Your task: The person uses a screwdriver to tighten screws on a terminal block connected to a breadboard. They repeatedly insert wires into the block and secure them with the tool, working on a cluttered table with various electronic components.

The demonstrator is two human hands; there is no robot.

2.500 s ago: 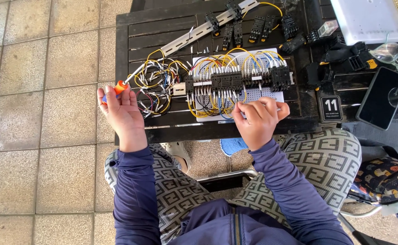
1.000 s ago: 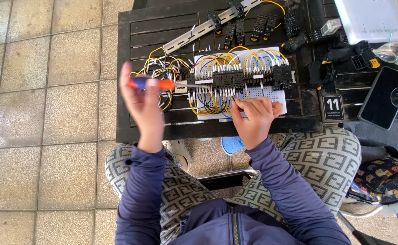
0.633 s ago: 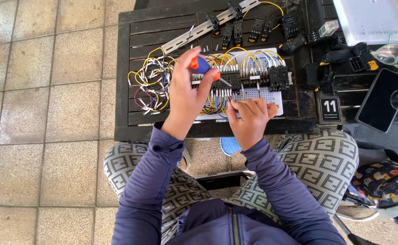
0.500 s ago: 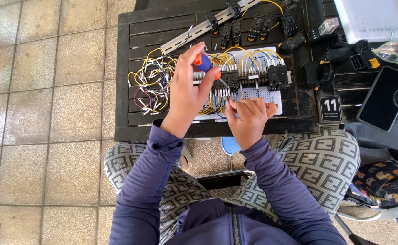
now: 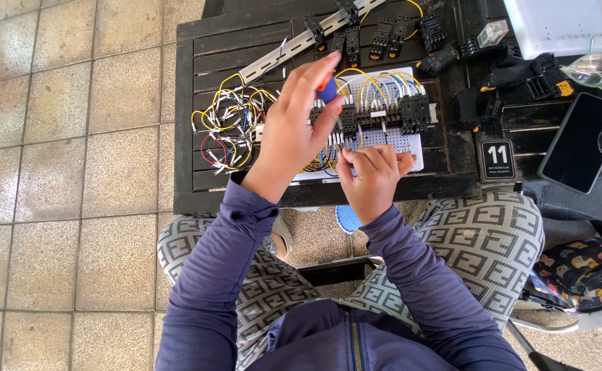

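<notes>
Screwdriver (image 5: 327, 88) sits clenched in left hand (image 5: 294, 130), now over relays (image 5: 376, 113); right hand (image 5: 373, 172) pinches wires (image 5: 335, 144); loose wires (image 5: 225, 127), phone (image 5: 581, 141) flank surface (image 5: 198, 185).

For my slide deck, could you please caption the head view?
Left hand holds an orange-and-blue screwdriver over black terminal blocks; right hand pinches wires at the white panel's edge.

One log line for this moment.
left hand: grips screwdriver over relay bases | right hand: pinches wires at perforated panel
</notes>
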